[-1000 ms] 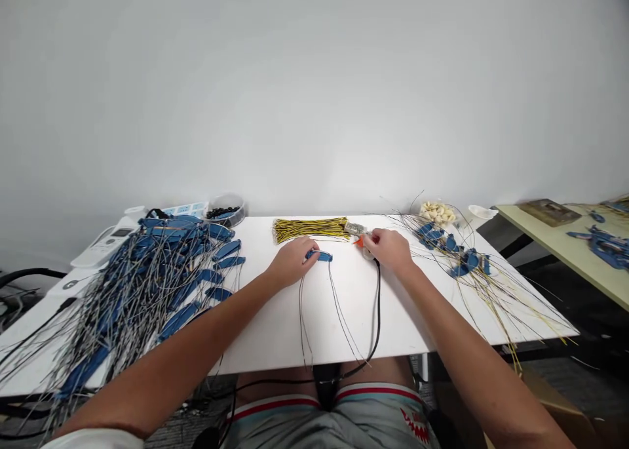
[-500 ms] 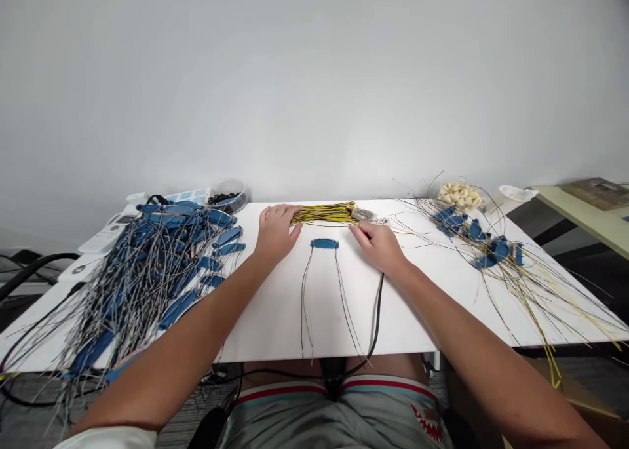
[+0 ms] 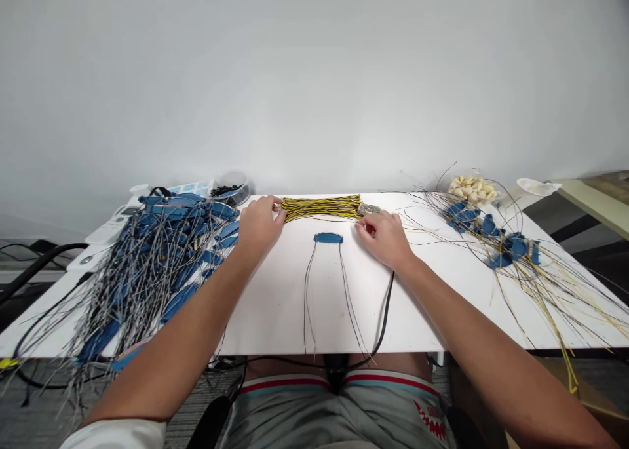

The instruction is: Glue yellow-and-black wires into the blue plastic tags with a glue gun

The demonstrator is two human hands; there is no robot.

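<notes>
A bundle of yellow-and-black wires lies crosswise at the back of the white table. My left hand has its fingers and thumb closed round the bundle's left end, where a small shiny bit shows. Below the right end, my right hand rests with thumb and forefinger pinched together; whatever is between them is too small to make out. Beside those fingers sits a clear bag of small metal parts. Between my hands and nearer to me lies a blue curved piece, with thin dark wires trailing from both its ends towards the table's front edge.
At left, a large tangled heap of blue pieces with grey wires hangs over the edge. Behind it stands a round tub of black parts. More wired blue pieces lie at right, near a tub of cream-coloured parts. A black cable crosses the front edge.
My left hand has slid left from the top of the bundle to its left end, uncovering more of the wires. My right hand remains by the right end, still pinched. The view has shifted slightly.
</notes>
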